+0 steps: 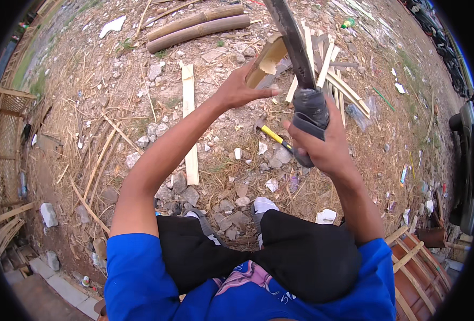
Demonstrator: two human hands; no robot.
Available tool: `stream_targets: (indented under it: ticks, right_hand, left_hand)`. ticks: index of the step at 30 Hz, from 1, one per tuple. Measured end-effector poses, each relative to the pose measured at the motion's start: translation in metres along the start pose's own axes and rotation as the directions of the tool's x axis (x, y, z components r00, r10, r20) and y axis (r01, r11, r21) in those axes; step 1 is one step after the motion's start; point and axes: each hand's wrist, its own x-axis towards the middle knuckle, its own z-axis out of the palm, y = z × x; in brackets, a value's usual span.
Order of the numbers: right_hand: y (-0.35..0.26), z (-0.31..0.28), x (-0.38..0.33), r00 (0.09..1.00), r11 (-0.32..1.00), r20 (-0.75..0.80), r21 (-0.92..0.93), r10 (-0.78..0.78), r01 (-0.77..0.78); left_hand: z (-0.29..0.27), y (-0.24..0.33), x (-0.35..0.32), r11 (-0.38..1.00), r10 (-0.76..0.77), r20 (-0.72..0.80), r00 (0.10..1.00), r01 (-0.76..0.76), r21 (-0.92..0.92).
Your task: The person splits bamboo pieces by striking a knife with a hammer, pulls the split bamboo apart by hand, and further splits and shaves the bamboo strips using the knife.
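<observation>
My right hand [325,142] is wrapped round the black-taped handle of a machete [296,51]. Its long dark blade points up and away, past the top of the view. In my left hand [242,91] is a split piece of bamboo [266,61], its pale hollow side showing; the thumb sticks out to the right and the other fingers are hidden behind the bamboo. The blade passes just right of the bamboo's upper end; I cannot tell whether they touch. On the ground below lies a hammer [273,135] with a yellow and black handle, partly behind my right hand.
Two uncut bamboo poles [199,27] lie at the far side. Split bamboo strips [336,77] are piled beyond my right hand, and a flat strip [190,128] lies left of centre. Stones [180,184] litter the ground. A lattice bamboo frame [6,144] stands at the left edge.
</observation>
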Motion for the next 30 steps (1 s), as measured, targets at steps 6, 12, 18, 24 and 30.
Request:
stream_targets:
  ticks: [6, 12, 18, 24, 30]
  right_hand:
    - [0.014, -0.003, -0.003, 0.998, 0.997, 0.007, 0.052, 0.057, -0.058]
    - [0.014, -0.016, -0.002, 0.973, 0.972, 0.161, 0.141, 0.163, -0.186]
    - [0.029, -0.009, -0.007, 0.998, 0.999, 0.045, 0.020, -0.044, 0.043]
    - [-0.048, -0.025, -0.019, 0.996, 0.993, -0.053, 0.102, 0.066, -0.060]
    - [0.010, -0.016, 0.012, 0.989, 0.973, 0.028, 0.182, 0.142, -0.145]
  left_hand:
    - [-0.006, -0.027, -0.015, 0.999, -0.014, 0.033, 0.999, 0.012, 0.050]
    - [0.011, -0.018, 0.006, 0.980, 0.036, 0.033, 0.999, -0.029, -0.199]
    - [0.020, -0.027, 0.001, 0.972, 0.165, -0.035, 0.986, -0.168, -0.164]
    - [0.004, 0.054, 0.037, 0.966, 0.125, -0.023, 0.992, -0.127, -0.227]
    - [-0.005, -0.031, -0.004, 1.000, -0.011, 0.059, 0.998, 0.010, 0.017]
